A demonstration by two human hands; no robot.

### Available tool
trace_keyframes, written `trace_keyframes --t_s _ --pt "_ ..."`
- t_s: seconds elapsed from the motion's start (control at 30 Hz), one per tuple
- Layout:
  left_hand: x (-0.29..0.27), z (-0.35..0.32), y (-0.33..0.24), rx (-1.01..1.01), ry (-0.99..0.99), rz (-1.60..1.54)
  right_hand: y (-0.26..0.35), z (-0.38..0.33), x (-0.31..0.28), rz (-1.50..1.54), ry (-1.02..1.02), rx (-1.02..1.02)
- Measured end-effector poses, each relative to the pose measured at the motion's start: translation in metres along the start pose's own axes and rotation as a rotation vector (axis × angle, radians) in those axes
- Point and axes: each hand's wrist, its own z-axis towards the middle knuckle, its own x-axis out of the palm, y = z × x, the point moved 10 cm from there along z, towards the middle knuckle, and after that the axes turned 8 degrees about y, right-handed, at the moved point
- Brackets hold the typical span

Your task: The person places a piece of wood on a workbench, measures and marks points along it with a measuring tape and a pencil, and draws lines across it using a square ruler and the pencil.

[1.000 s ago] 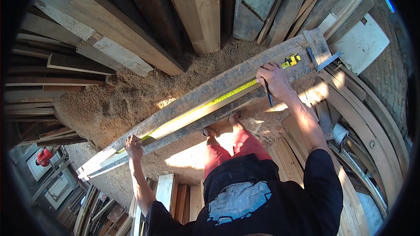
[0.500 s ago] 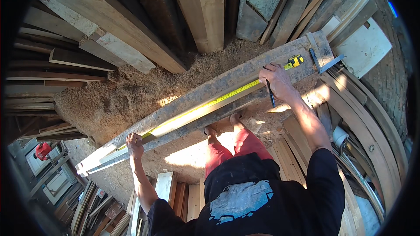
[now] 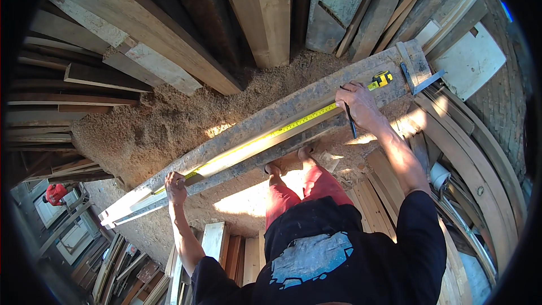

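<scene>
Two hands are spread well apart, the left hand (image 3: 175,187) at left of the frame and the right hand (image 3: 358,103) right of the middle, above it. Under them is a long gray bench (image 3: 288,106). One end of it is at the upper right, near a metal square (image 3: 420,85), and the other is at the lower left. Brown sawdust (image 3: 169,118) lies along its top edge, and bare feet (image 3: 272,170) are just below its bottom edge. Between the hands there is a long stretch of tape and wood. The yellow tape measure (image 3: 382,79) has its case on the bench at the upper right. Its tape points down to the lower left, along a pale wood strip (image 3: 243,156) that slants the same way. The left hand has its fingers curled in, right at the tape and the strip, but I cannot tell if it is pinching them. The right hand is partly closed. It holds a thin black pencil (image 3: 350,118) pointing down and lies across the tape, beside the case.
</scene>
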Motion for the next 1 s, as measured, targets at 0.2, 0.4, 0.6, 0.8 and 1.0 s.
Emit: trace_keyframes --t_s 0.2,0.4,0.6,0.8,1.0 --pt "-0.001 0.001 -0.002 -0.002 0.005 -0.005 0.002 0.000 -0.002 0.001 0.006 0.006" --pt "0.001 -0.001 -0.002 -0.007 0.007 0.001 -0.002 0.000 0.002 0.004 0.042 0.033" --pt "0.003 -0.002 0.003 -0.025 0.011 0.027 -0.004 0.000 0.005 0.029 0.037 0.065" --pt "0.006 -0.004 0.009 -0.061 0.014 0.064 -0.001 -0.001 0.003 0.092 0.029 0.088" --pt "0.008 -0.004 0.013 -0.114 0.034 0.084 0.012 0.002 0.008 0.036 0.018 0.106"
